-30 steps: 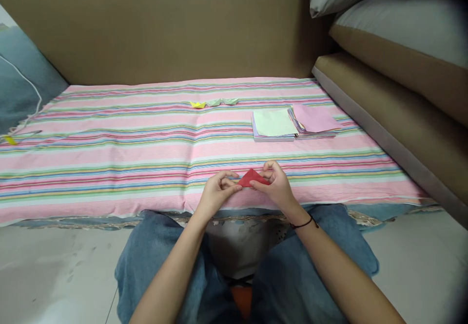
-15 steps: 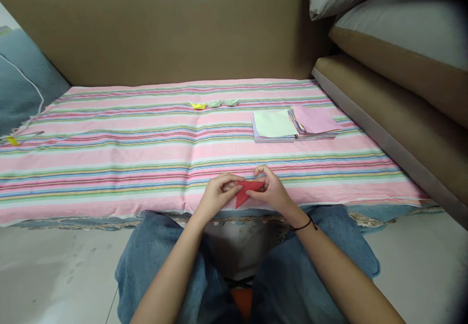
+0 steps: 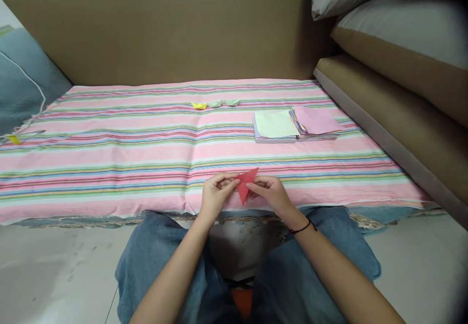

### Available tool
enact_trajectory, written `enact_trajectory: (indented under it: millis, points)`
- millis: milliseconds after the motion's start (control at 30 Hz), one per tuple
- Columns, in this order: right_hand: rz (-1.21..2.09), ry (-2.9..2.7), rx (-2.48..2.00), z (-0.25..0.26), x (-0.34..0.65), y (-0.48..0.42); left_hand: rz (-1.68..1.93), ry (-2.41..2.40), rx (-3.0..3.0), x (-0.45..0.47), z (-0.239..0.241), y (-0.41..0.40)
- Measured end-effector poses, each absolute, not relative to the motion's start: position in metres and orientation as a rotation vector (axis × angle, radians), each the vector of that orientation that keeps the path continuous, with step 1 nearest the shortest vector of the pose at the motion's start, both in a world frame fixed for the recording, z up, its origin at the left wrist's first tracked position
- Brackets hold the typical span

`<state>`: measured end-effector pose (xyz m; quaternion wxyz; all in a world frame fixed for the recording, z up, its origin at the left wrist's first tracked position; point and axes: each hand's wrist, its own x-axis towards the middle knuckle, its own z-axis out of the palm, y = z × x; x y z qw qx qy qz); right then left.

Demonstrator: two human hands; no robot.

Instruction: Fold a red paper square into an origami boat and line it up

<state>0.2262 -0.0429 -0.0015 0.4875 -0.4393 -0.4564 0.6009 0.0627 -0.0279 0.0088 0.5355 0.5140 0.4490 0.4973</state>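
A small red folded paper [image 3: 247, 182] is held up between my hands, just above the near edge of the striped cloth. Its points stick out toward the upper right and straight down. My left hand [image 3: 216, 192] pinches its left side between thumb and fingers. On the other side, the thumb of my right hand [image 3: 272, 193] presses on the front of the paper, with the fingers behind it partly hidden. Farther back stand a yellow paper boat [image 3: 199, 105] and two pale green paper boats [image 3: 215, 104] in a row.
Two stacks of square paper lie on the cloth [image 3: 146, 158], one topped pale green [image 3: 276, 124], the other pink [image 3: 317, 119]. Brown cushions [image 3: 387, 119] rise along the right, and a brown backrest [image 3: 175, 36] behind. A white cable [image 3: 31, 78] lies far left.
The red paper has turned, so its right point now aims up and to the right. My right index finger has come down from its raised position to the paper.
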Motion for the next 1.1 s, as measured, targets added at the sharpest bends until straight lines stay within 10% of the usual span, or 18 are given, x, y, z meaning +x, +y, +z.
enact_trajectory:
  millis: [1100]
  points:
    - [0.951,-1.593,-1.104,0.009,0.239,-0.040,0.965,0.838,0.979,0.061,0.023,-0.034]
